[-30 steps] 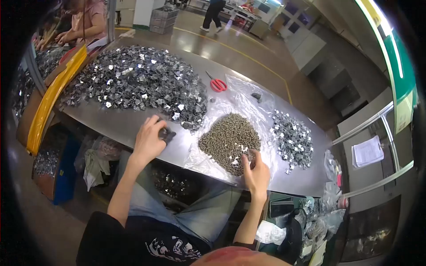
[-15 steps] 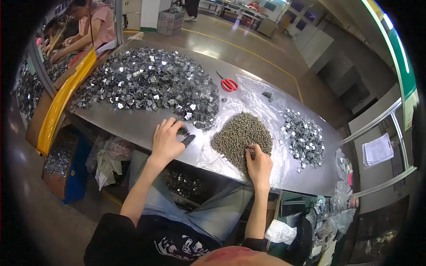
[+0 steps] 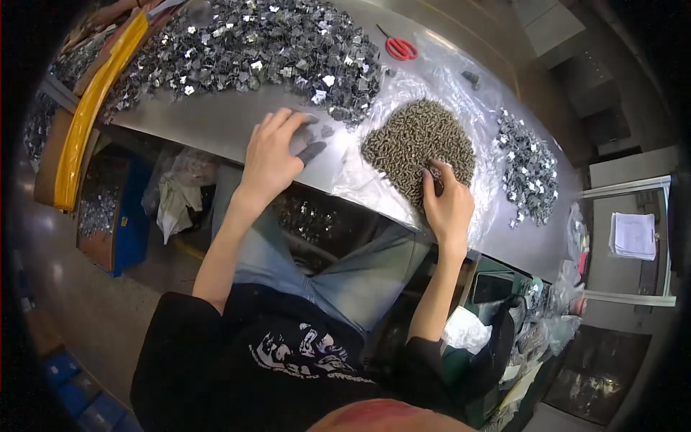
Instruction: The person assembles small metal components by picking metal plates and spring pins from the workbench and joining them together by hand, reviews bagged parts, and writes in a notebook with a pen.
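My left hand (image 3: 271,158) is over the metal table's near edge, thumb and fingers spread, with dark coverings on the thumb and index fingertips. Small grey pieces (image 3: 327,132) lie just right of its fingertips. The fingers of my right hand (image 3: 449,199) touch the near right part of a heap of small brass-coloured screws (image 3: 417,140); its thumb and index finger are slightly apart, and whether a screw is between them is too small to tell. Clear plastic sheeting (image 3: 349,173) lies under the screws. A large pile of dark metal clips (image 3: 266,54) spreads across the back left.
Red-handled scissors (image 3: 400,48) lie behind the screws. A smaller pile of metal pieces (image 3: 529,169) is at the right. Yellow tape (image 3: 93,108) runs along the left edge. Below are a blue bin (image 3: 133,216) and, at right, a white bag (image 3: 466,330).
The view has tilted downward. My left hand has let go of the dark piece it held and opened. My right hand has stayed at the screws, its fingers shifting over them.
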### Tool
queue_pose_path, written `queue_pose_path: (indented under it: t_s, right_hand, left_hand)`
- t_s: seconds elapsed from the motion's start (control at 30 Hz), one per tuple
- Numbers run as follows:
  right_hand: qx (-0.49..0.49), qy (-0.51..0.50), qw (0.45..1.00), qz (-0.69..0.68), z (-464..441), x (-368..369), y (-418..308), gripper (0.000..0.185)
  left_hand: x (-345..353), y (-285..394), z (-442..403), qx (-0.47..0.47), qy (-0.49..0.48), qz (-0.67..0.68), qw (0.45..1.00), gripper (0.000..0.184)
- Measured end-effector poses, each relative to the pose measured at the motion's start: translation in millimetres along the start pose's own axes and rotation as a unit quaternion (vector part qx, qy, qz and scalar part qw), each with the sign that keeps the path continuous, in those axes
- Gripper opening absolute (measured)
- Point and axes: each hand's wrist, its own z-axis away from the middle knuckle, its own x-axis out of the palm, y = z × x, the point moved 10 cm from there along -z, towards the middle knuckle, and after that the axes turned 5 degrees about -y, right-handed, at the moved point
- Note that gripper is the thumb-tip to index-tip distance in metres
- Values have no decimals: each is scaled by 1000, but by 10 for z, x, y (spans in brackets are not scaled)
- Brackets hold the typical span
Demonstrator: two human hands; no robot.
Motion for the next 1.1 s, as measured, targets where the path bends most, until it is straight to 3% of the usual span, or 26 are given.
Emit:
queue_pose_path:
  t_s: [0.13, 0.23, 0.27, 0.3, 0.33, 0.37, 0.43, 0.53, 0.67, 0.7, 0.8, 1.1]
  right_hand:
    - [-6, 3, 1000, -4, -19, -9, -51, 28]
    - [-32, 24, 999, -29, -39, 25, -34, 27]
    - [-10, 9, 1000, -23, -47, 13, -41, 25]
    - [-17, 26, 999, -8, -40, 25, -12, 25]
    - [-10, 12, 1000, -17, -47, 13, -40, 24]
    - [-48, 48, 997, -28, -32, -10, -62, 22]
    - [-34, 31, 999, -15, -32, -40, -98, 19]
    - [-32, 31, 999, -24, -24, -32, -91, 19]
    - [-32, 37, 999, -24, -15, -24, -121, 18]
    - [-28, 34, 999, -16, -15, -32, -140, 18]
    - [-13, 25, 1000, 4, -17, -51, -178, 18]
    - [-21, 28, 999, 8, -55, 17, -134, 16]
  left_hand:
    - [26, -64, 24, 1, -5, -18, 1000, 25]
    - [49, -118, 24, -8, -28, -29, 999, 35]
    - [-15, -64, 37, 2, -11, -8, 1000, 45]
    - [-47, -65, 79, 33, 30, -23, 999, 44]
    - [-109, -27, 75, 55, 41, -3, 998, 31]
    - [-136, -49, 93, 44, 51, 64, 996, 30]
    - [-212, -39, 131, 40, 71, 142, 986, 22]
    - [-132, -172, 176, -37, 19, 281, 959, 26]
    - [-168, -171, 252, -28, 13, 312, 950, 23]
    - [-140, -181, 286, -54, -27, 330, 942, 23]
    - [-151, -183, 339, -17, -16, 374, 927, 24]
    - [-42, -343, 499, -99, -54, 393, 913, 20]
